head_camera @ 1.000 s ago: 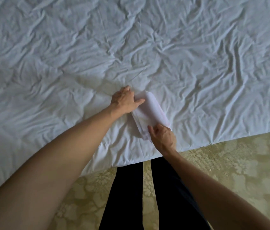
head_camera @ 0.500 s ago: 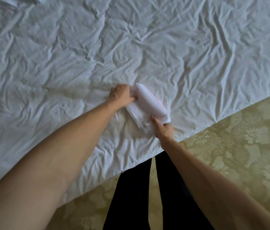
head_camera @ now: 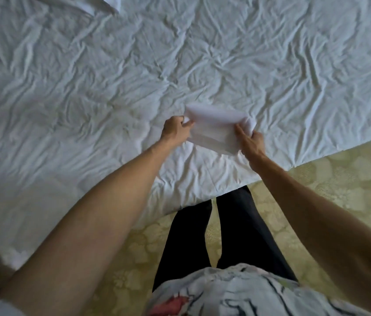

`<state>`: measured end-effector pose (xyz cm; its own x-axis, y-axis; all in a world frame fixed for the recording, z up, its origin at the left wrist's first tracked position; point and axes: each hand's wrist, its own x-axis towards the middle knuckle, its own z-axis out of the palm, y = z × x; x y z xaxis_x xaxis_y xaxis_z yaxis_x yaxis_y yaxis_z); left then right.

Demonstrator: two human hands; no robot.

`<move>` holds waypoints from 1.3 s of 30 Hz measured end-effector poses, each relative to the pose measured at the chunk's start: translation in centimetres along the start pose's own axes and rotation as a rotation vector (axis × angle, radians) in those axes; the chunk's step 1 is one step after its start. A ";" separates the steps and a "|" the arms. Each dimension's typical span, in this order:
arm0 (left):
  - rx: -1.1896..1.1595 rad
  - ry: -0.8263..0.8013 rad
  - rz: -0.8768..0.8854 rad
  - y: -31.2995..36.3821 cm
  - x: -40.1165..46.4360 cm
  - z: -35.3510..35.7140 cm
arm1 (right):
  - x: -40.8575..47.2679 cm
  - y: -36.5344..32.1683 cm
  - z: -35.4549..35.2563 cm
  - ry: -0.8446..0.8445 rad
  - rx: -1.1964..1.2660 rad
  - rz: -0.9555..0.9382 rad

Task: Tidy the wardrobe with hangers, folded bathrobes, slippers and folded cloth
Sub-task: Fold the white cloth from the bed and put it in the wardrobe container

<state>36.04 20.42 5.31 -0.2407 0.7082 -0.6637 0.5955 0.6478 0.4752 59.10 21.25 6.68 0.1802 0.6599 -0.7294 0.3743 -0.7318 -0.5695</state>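
A small folded white cloth (head_camera: pixel 215 128) is held up just above the wrinkled white bed sheet (head_camera: pixel 88 87), lying crosswise in front of me. My left hand (head_camera: pixel 176 130) grips its left end with curled fingers. My right hand (head_camera: pixel 251 140) grips its right end, thumb on top. Several folded layers show along its near edge.
The bed's edge runs diagonally from lower left to the right. Another white fabric piece (head_camera: pixel 111 4) lies at the bed's far top edge. Below is a pale floral carpet (head_camera: pixel 339 179), where my dark-trousered legs (head_camera: pixel 225 236) stand close to the bed.
Both hands lifted the folded cloth off the sheet and turned it from lying diagonally to lying crosswise. The view shifted back, showing more of my body.
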 end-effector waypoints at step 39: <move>-1.339 1.753 -1.162 -16.5 -69.4 22.7 | -59.1 15.2 18.8 -1.776 -1.483 -1.117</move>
<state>60.37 -45.81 30.42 -0.4852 -0.8264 -0.2857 -0.5503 0.0347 0.8343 37.07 -32.06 33.96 -0.6148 -0.6579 -0.4350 -0.0297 0.5705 -0.8207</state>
